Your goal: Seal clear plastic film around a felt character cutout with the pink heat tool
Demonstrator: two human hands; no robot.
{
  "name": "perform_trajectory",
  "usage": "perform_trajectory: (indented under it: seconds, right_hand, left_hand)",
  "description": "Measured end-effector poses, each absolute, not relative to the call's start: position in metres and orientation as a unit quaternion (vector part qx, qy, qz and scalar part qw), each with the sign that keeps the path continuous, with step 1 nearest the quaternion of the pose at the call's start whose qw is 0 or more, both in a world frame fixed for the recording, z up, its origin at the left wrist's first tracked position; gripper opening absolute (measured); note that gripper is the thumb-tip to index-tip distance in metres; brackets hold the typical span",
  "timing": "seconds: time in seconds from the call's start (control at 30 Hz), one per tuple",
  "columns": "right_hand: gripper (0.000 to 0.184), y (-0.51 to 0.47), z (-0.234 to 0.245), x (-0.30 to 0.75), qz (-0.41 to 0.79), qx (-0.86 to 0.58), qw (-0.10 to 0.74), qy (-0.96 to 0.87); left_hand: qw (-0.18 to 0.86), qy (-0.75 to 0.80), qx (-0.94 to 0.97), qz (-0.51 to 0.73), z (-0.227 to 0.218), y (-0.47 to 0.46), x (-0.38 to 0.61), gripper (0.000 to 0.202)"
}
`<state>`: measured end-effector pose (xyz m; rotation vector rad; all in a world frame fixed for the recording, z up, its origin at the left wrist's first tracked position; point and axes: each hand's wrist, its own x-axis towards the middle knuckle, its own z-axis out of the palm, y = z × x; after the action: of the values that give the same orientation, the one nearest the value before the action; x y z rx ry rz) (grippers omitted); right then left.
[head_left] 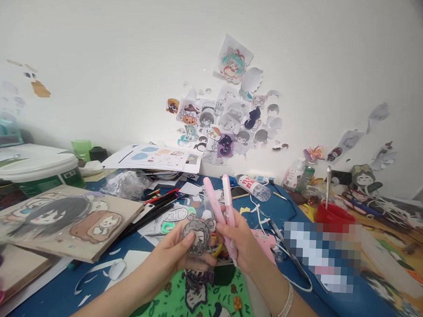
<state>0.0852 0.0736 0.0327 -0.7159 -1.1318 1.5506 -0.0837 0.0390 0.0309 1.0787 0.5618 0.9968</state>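
Observation:
My left hand (179, 243) pinches a cartoon figure cutout (196, 235) with curly grey hair between thumb and fingers, its clear edge showing. In my right hand (241, 239) is a pink hair straightener (216, 203), its two long arms pointing up and slightly apart, a white strip inside one. The straightener is just right of the cutout; whether they touch I cannot tell. Below both hands lies a bright green sheet (163, 306) with drawn plants and figures. A darker figure cutout (196, 293) hangs or lies under my left fingers.
A pink glue gun (264, 242) lies behind my right wrist, among white cables. Further right stand a red mug (335, 220) and bottles. A plastic bottle (254, 187) lies near the wall. Left are a drawing board (54, 221), black pens (153, 212) and paper scraps.

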Motion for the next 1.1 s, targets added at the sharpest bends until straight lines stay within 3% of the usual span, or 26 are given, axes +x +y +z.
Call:
perform_trajectory:
  seconds: [0.2, 0.37, 0.6, 0.73, 0.87, 1.1]
  right_hand:
    - [0.037, 0.070, 0.032, 0.082, 0.625, -0.321, 0.529, -0.475]
    - [0.040, 0.075, 0.029, 0.080, 0.594, -0.337, 0.551, -0.479]
    - [0.030, 0.095, 0.032, 0.101, 0.358, -0.522, 0.587, -0.505]
    - [0.026, 0.100, 0.030, 0.111, 0.297, -0.571, 0.578, -0.503]
    - [0.032, 0.103, 0.025, 0.109, 0.347, -0.546, 0.583, -0.492]
    - [0.063, 0.092, 0.030, 0.097, 0.537, -0.352, 0.611, -0.463]
  left_hand:
    - [0.713, 0.255, 0.487, 0.435, 0.030, 0.039, -0.083, 0.021]
    - [0.749, 0.248, 0.463, 0.404, 0.029, 0.035, -0.081, 0.046]
    - [0.750, 0.277, 0.449, 0.399, 0.029, 0.034, -0.080, 0.057]
    - [0.725, 0.336, 0.414, 0.436, 0.033, 0.038, -0.081, 0.053]
    - [0.718, 0.345, 0.408, 0.446, 0.035, 0.041, -0.084, 0.051]
    - [0.696, 0.338, 0.477, 0.417, 0.024, 0.046, -0.086, 0.043]
